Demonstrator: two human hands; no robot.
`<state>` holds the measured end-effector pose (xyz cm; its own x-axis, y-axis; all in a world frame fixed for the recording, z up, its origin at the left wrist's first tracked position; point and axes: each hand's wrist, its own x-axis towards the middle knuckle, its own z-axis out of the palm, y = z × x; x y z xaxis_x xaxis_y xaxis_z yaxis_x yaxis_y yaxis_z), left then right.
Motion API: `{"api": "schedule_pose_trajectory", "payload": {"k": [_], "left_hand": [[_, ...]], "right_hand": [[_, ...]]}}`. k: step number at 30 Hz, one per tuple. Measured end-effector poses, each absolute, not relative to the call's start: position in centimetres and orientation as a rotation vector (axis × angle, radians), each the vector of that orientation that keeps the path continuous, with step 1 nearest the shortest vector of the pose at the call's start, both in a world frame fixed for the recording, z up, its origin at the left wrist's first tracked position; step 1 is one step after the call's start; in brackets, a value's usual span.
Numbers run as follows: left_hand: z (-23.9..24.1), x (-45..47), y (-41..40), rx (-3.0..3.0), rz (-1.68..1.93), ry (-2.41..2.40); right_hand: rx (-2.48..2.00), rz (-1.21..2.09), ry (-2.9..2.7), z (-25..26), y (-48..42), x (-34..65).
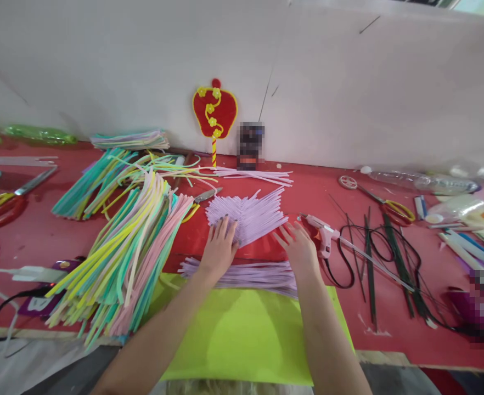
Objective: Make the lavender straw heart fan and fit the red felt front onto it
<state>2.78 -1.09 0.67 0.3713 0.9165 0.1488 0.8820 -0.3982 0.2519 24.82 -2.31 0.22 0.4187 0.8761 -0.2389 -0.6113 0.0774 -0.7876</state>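
A leaf-like panel of lilac pipe cleaners (256, 216), laid in a V pattern, lies flat on the red tabletop. My left hand (221, 244) rests on its lower left part, fingers stretched out. At the panel's right edge, my right hand (298, 244) hovers or rests with fingers spread, holding nothing; I cannot tell whether it touches the panel. Nearer to me, a bundle of loose lilac pipe cleaners (250, 274) lies across the top of a yellow-green sheet (242, 334). Just right of my right hand is a pink glue gun (326, 236) with a clear glue stick in it.
Big bunches of multicoloured pipe cleaners (122, 258) spread over the left side. Scissors (23, 189) lie far left, other scissors (390, 207) at right. Dark green sticks (369, 274) and a black cord lie right. A red fan-shaped ornament (215, 112) stands against the wall.
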Motion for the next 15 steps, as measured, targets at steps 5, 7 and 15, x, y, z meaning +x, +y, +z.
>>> {"api": "schedule_pose_trajectory", "payload": {"k": [5, 7, 15], "left_hand": [[0.4, 2.9, -1.1, 2.497, 0.330, 1.658], [0.6, 2.9, -1.0, 2.500, 0.304, 1.665], [1.8, 4.1, -1.8, 2.503, 0.194, 1.768]], "right_hand": [[-0.993, 1.257, -0.243, 0.0, -2.0, 24.6], [-1.009, 1.274, -0.253, -0.1, -1.9, 24.6], [-1.102, 1.241, -0.356, -1.6, -1.7, 23.8]]}}
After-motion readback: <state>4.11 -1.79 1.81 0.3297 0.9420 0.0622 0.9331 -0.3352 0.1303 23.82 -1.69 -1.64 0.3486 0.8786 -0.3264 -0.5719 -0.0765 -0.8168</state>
